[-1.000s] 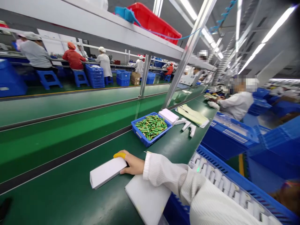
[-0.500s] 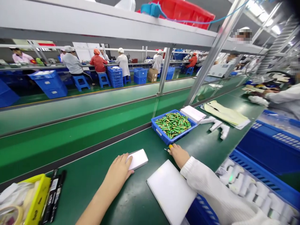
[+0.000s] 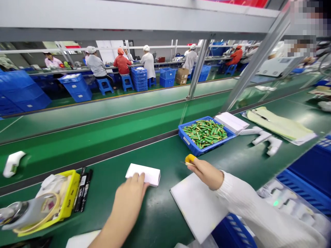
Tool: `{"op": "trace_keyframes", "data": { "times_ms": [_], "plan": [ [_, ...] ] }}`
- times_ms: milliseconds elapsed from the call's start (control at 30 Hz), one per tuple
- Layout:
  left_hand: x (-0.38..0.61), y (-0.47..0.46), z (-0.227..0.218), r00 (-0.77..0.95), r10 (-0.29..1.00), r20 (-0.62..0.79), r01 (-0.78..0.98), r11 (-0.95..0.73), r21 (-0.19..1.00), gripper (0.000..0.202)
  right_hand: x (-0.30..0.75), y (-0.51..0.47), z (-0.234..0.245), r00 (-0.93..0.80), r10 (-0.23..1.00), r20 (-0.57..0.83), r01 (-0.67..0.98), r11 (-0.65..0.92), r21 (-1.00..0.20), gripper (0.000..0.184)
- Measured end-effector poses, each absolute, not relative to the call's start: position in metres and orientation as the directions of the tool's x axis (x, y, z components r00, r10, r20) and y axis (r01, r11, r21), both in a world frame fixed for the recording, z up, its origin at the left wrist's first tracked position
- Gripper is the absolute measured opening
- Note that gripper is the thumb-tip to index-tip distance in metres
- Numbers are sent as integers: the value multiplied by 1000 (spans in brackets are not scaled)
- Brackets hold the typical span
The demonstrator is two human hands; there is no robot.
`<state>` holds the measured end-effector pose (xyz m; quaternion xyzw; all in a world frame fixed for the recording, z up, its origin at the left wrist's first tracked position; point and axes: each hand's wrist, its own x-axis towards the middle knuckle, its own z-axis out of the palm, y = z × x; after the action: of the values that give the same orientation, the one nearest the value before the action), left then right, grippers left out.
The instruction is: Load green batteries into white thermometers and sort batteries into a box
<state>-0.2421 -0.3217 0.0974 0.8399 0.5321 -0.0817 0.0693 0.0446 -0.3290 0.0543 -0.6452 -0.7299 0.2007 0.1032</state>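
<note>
My left hand (image 3: 130, 198) lies flat with its fingers on the near edge of a small white box (image 3: 143, 174) on the green bench. My right hand (image 3: 205, 171), in a white sleeve and with a yellow finger cot (image 3: 190, 158), hovers closed in a pinch just in front of a blue tray of green batteries (image 3: 205, 133). Whatever the pinch holds is too small to name. A white foam sheet (image 3: 198, 205) lies under my right wrist.
A yellow tray (image 3: 68, 201) with tape and tools sits at the left, black pens (image 3: 83, 189) beside it. White handheld devices (image 3: 262, 137) and a white box (image 3: 231, 122) lie past the battery tray. A white device (image 3: 11, 163) rides the conveyor. Blue crates (image 3: 303, 179) stand at my right; workers sit beyond.
The view has swung left. My left hand came in and settled on the white box, which has turned. My right hand let the box go and moved toward the battery tray.
</note>
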Motion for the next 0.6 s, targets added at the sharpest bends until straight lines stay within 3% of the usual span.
{"op": "trace_keyframes", "data": {
  "times_ms": [100,200,267,400,600],
  "plan": [
    [-262,-292,80,609,788,-86,788,-614,-49,39,9,-323,62,-275,960,-58,693,156,-703,20],
    [-269,-279,64,680,725,-108,720,-688,-93,45,-28,-316,53,-343,924,-170,533,43,-845,26],
    [-267,-285,61,633,762,-137,747,-648,-150,46,-47,-312,38,-317,923,-216,465,-47,-884,30],
    [-262,-308,63,549,819,-167,783,-574,-239,44,-66,-305,12,-217,965,-151,268,-90,-959,36],
    [-262,-315,61,598,790,-132,764,-612,-205,45,-65,-299,4,-292,943,-157,-8,-167,-986,48]
  ]
}}
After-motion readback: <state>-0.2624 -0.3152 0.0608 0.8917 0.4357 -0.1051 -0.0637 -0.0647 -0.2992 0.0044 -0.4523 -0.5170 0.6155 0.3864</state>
